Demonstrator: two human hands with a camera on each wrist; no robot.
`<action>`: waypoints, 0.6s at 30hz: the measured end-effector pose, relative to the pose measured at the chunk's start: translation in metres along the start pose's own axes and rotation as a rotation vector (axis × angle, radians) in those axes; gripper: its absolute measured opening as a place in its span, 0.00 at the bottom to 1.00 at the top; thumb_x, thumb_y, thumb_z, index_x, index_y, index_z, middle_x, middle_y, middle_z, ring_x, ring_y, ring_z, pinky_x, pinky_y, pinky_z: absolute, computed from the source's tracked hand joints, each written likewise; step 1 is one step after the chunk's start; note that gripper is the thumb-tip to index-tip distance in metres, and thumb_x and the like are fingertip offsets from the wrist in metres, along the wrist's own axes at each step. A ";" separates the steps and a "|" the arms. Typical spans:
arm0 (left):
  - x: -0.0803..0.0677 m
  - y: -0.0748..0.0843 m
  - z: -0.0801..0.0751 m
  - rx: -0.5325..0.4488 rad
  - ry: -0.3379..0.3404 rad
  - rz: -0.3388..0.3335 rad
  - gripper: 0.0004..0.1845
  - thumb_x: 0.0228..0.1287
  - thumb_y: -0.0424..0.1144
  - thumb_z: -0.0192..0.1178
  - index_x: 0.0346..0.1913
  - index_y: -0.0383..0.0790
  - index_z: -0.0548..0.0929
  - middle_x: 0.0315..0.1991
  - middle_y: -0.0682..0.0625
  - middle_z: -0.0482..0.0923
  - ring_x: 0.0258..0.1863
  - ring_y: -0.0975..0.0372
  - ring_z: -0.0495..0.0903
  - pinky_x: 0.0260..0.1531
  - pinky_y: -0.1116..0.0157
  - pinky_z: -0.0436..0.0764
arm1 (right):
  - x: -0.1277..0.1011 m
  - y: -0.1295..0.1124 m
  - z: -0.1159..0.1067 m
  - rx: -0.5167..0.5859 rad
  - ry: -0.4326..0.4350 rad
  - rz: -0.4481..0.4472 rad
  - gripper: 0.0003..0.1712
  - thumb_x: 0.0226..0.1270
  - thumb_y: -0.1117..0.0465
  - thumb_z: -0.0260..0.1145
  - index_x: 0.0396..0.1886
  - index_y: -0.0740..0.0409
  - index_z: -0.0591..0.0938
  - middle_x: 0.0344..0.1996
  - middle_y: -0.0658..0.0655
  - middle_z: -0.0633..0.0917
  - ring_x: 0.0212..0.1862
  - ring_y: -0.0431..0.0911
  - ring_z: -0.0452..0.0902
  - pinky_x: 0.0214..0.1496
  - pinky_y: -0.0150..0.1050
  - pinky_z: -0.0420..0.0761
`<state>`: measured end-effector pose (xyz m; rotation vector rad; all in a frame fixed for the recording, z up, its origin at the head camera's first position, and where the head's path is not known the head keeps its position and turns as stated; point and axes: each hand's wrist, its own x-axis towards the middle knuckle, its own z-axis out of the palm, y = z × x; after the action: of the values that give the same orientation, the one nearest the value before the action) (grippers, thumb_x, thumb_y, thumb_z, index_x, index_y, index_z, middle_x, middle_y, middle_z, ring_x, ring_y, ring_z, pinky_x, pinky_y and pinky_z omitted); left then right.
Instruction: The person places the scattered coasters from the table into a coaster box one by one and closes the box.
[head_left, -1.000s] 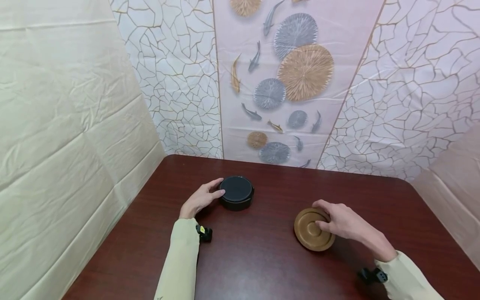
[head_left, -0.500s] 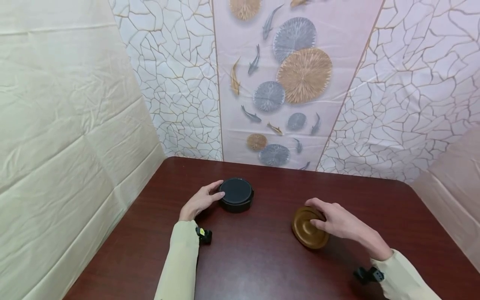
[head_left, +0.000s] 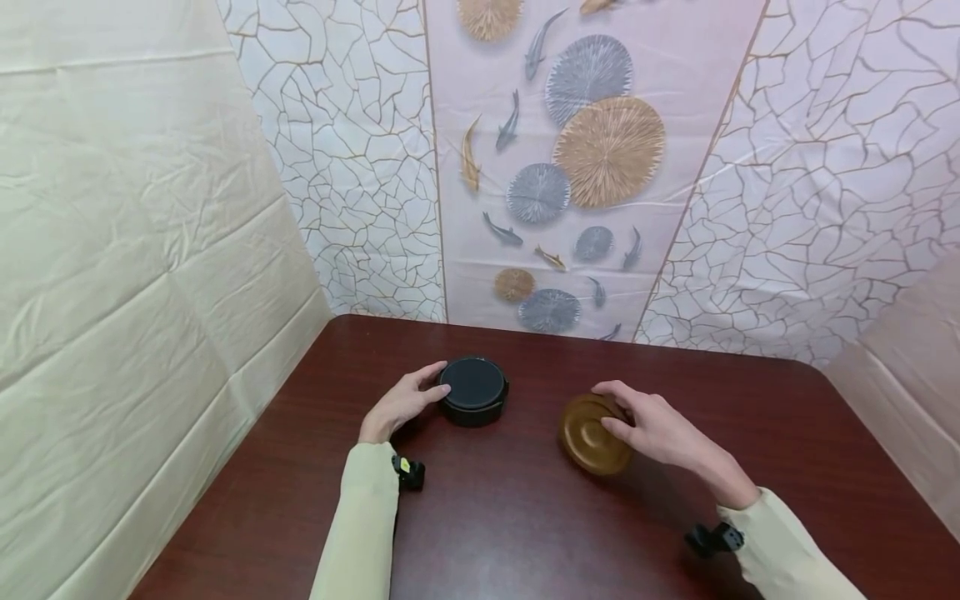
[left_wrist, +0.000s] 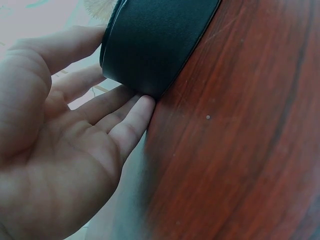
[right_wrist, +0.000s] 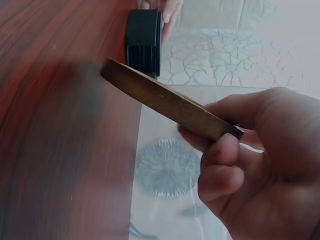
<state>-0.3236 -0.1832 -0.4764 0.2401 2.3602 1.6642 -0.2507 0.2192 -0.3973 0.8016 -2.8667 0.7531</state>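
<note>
A round black case (head_left: 472,387) stands on the table left of centre. My left hand (head_left: 401,406) holds it at its left side, thumb on the top rim and the other fingers against the wall; in the left wrist view the little finger touches the case (left_wrist: 155,45) near its base. My right hand (head_left: 663,429) pinches a round brown wooden coaster (head_left: 596,435) by its edge, thumb on the upper face and fingers beneath. In the right wrist view the coaster (right_wrist: 165,102) is tilted and off the table, apart from the black case.
The dark red-brown table (head_left: 487,517) reaches back to a patterned cloth wall (head_left: 547,208). A plain cream cloth (head_left: 150,250) hangs along the left side. Small black cameras are strapped to both wrists.
My right hand has moved left and slightly away from me with the coaster, which has tilted and come nearer the black case. My left hand has stayed at the case.
</note>
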 end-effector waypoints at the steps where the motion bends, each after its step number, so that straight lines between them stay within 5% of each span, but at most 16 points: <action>1: 0.000 0.000 0.000 0.002 0.002 0.000 0.33 0.70 0.47 0.60 0.75 0.52 0.62 0.76 0.51 0.57 0.77 0.54 0.52 0.73 0.49 0.58 | 0.002 -0.001 0.001 0.018 0.009 0.005 0.24 0.66 0.61 0.68 0.61 0.51 0.75 0.37 0.45 0.85 0.34 0.36 0.77 0.38 0.34 0.75; 5: 0.000 -0.001 0.000 0.013 0.012 0.003 0.34 0.69 0.47 0.60 0.75 0.52 0.63 0.76 0.51 0.58 0.77 0.54 0.54 0.73 0.48 0.57 | 0.010 -0.006 0.005 0.087 0.048 0.028 0.24 0.68 0.61 0.66 0.62 0.49 0.74 0.38 0.48 0.87 0.34 0.35 0.79 0.37 0.34 0.76; 12: 0.000 -0.002 0.000 0.009 0.015 0.015 0.33 0.69 0.46 0.60 0.75 0.52 0.64 0.76 0.51 0.59 0.77 0.55 0.54 0.74 0.47 0.57 | 0.023 -0.013 0.011 0.241 0.058 0.094 0.23 0.71 0.59 0.63 0.64 0.46 0.73 0.38 0.56 0.87 0.20 0.43 0.78 0.20 0.38 0.79; 18: 0.001 -0.002 -0.001 0.007 0.008 0.019 0.33 0.70 0.46 0.60 0.75 0.51 0.63 0.76 0.50 0.58 0.77 0.54 0.53 0.74 0.48 0.57 | 0.035 -0.018 0.019 0.305 0.088 0.100 0.23 0.71 0.59 0.63 0.64 0.49 0.73 0.33 0.57 0.84 0.15 0.49 0.75 0.17 0.42 0.78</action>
<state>-0.3250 -0.1843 -0.4786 0.2585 2.3778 1.6687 -0.2711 0.1804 -0.3989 0.6353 -2.7674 1.2265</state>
